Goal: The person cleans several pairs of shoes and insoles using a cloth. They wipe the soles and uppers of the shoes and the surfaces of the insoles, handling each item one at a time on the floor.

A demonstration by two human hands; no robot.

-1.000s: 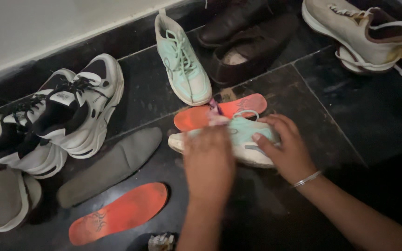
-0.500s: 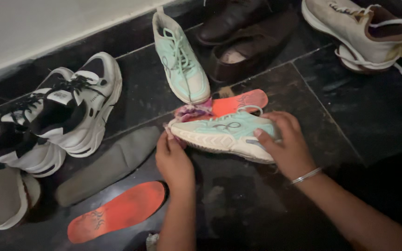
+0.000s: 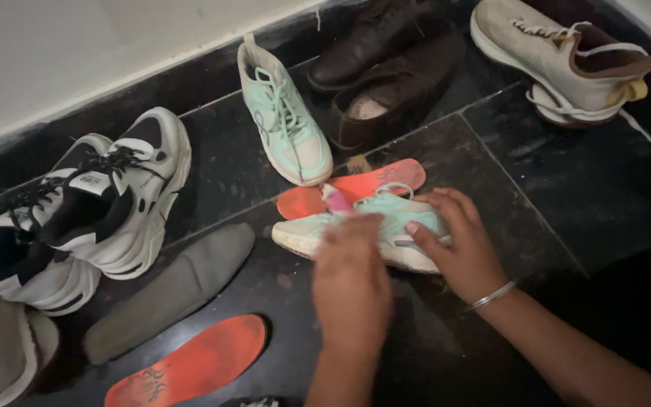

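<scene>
Hands meet on the mint-green and white mesh sneaker [image 3: 371, 230] lying near the middle of the dark tiled floor [image 3: 566, 188], toe pointing left. Your left hand [image 3: 352, 275] is spread over its midsection, fingers loosely curled, covering the laces; whether it pinches anything underneath I cannot tell. Your right hand [image 3: 457, 249], with a thin silver bangle [image 3: 491, 296] at the wrist, cups the heel end, fingers bent around the collar. Touching the sneaker on its far side lies a flat orange-red insole [image 3: 356, 192]. Its matching mint sneaker [image 3: 284, 124] stands farther back toward the white wall [image 3: 77, 53], beside a pair of dark brown leather shoes [image 3: 386, 83]. A grey insole [image 3: 171, 298] and another orange-red insole [image 3: 194, 362] rest near the floor's front edge, left of your arms. By its look, the sneaker should be light, with a soft, collapsible upper; the firmer sole rim and heel counter likely give you the surest hold.
</scene>
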